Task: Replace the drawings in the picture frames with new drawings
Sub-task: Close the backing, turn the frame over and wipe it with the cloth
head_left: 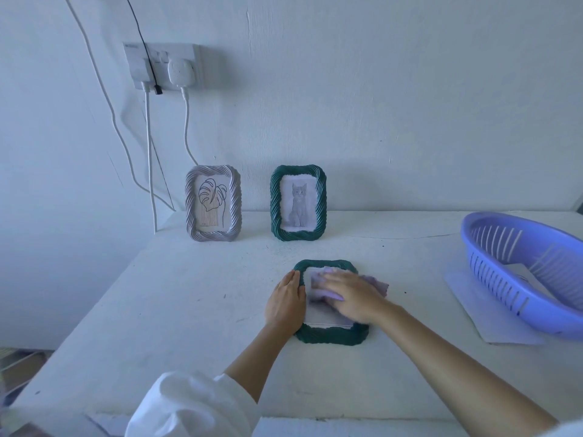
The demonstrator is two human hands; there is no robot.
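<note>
A dark green twisted-rope picture frame [331, 337] lies flat on the white table [189, 310] in front of me. My left hand [285, 302] presses flat on its left edge. My right hand [353, 298] rests on the frame's middle, pressing a pale lilac cloth [377, 285] onto the glass. Behind, against the wall, two frames stand upright: a grey frame [214, 204] with a leaf line drawing and a green frame [298, 203] with a grey cat drawing.
A purple slotted plastic basket [530, 272] sits at the right on sheets of white paper [492, 323], with more paper inside. A wall socket [164, 66] with plugs and hanging cables is at the upper left. The table's left edge drops off.
</note>
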